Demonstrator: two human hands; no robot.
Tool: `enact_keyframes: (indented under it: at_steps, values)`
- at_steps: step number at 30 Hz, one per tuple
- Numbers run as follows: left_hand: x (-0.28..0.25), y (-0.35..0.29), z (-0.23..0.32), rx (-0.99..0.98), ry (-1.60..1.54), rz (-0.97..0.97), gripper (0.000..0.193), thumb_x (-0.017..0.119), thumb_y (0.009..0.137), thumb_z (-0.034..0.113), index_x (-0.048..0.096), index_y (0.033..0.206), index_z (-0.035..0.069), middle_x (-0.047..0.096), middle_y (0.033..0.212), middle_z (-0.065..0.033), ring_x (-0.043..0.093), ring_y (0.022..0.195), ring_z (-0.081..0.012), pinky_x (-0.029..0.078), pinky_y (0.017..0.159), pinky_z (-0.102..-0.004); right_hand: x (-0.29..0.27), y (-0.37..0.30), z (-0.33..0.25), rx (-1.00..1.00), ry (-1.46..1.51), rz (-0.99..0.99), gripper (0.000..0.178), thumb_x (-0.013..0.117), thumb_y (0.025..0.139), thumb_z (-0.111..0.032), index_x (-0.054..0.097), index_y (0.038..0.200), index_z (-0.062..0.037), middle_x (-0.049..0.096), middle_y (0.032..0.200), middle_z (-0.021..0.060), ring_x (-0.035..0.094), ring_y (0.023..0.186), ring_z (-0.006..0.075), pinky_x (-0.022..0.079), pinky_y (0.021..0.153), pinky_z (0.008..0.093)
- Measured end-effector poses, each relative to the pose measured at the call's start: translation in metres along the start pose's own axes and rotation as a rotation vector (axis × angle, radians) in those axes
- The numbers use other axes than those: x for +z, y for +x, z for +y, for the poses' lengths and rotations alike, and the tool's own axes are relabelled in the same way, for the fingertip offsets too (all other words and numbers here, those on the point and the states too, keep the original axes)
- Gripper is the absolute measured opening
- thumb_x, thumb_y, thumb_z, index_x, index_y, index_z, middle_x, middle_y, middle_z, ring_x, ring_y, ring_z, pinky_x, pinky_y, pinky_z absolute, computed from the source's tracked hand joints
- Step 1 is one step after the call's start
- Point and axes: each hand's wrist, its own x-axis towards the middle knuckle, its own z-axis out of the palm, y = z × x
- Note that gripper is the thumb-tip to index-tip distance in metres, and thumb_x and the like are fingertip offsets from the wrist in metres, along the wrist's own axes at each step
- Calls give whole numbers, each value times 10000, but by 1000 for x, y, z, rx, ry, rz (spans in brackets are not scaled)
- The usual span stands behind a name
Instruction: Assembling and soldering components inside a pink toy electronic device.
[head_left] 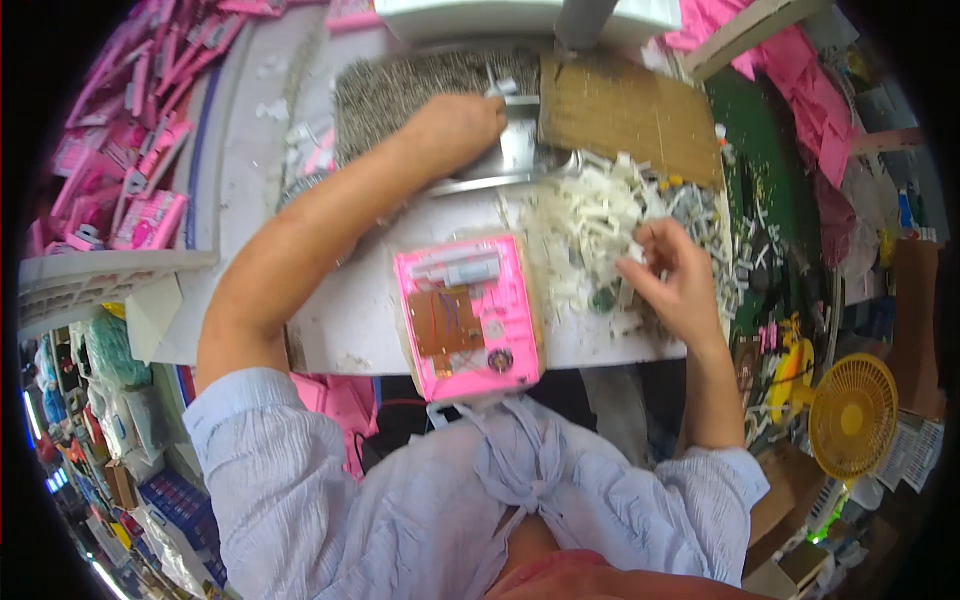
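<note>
My left hand [462, 128] reaches across to a metal tray [518, 145] that holds a heap of small grey metal pieces [400, 95]. Its fingers are closed at the tray's middle, beside a small whitish piece [500, 86]; what they grip is hidden. Over a loose pile of white plastic parts [605, 205], my right hand [680, 275] has its thumb and fingers curled toward each other. Anything between them is too small to make out. Between my forearms, at the near table edge, lies an open pink plastic casing [470, 320] with a brown board, wires and a round part inside.
Many pink casings [150, 190] are piled at the far left. A cardboard piece [630, 115] lies beside the metal pieces. Grey and dark small parts [705, 215] continue right of the white pile. A yellow fan [850, 415] stands at the right, below a green surface [760, 180].
</note>
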Motion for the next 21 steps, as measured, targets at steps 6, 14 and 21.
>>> enact_keyframes:
  at_steps: [6, 14, 21]
  values:
    - [-15, 5, 15, -79, -36, 211, 118, 576, 900, 74, 676, 926, 18, 681, 983, -160, 719, 912, -325, 600, 770, -437, 15, 16, -14, -153, 200, 188, 211, 648, 875, 26, 661, 1083, -5, 726, 974, 64, 637, 777, 114, 522, 678, 254]
    - [-38, -5, 19, -262, -353, 305, 145, 654, 885, 132, 714, 927, 6, 691, 929, -183, 685, 924, -378, 560, 793, -469, 35, 48, -22, -296, 46, 157, 143, 653, 881, -52, 708, 998, 8, 719, 865, 95, 642, 718, 156, 520, 669, 295]
    - [-70, -63, 63, -179, -671, 419, 202, 727, 860, 79, 672, 1038, 0, 667, 856, -130, 662, 758, -277, 532, 685, -372, 74, 117, -49, -209, 299, -216, 440, 625, 997, -394, 715, 828, 2, 634, 654, 61, 582, 616, 128, 461, 585, 321]
